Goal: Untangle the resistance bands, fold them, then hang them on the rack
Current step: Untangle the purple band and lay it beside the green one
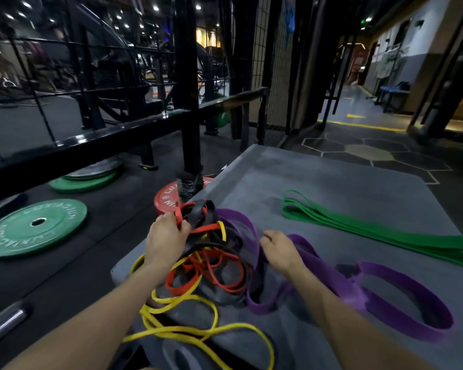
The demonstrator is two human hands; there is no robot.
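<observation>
Two hands in tangle: left hand (166, 233) pinching orange band (179, 216); right hand (277, 248) on purple band (401, 305).

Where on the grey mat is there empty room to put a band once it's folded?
Bare mat lies beyond the tangled pile, between it and the green band, and along the far edge behind that band. It is crowded near you: the left hand, right hand, purple band and yellow band.

Green weight plates (35, 231) and a red plate (166, 198) lie on the floor.
</observation>
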